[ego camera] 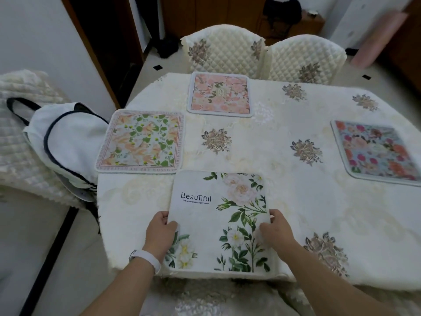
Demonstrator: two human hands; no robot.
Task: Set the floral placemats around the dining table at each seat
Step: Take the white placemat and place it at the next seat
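A white placemat (pixel 218 208) printed with "Beautiful" and green-stemmed white flowers lies at the table's near edge. My left hand (pixel 160 233) grips its left edge, thumb on top. My right hand (pixel 276 231) grips its right edge the same way. Three other floral placemats lie flat on the cream tablecloth (pixel 284 179): a green-and-orange one (pixel 142 141) at the left side, a pink one (pixel 219 94) at the far side, and a blue-and-red one (pixel 376 149) at the right.
Two quilted cream chairs (pixel 225 49) (pixel 305 58) stand at the far side. A chair at the left carries a white bag with dark straps (pixel 63 142). A white band sits on my left wrist (pixel 148 258).
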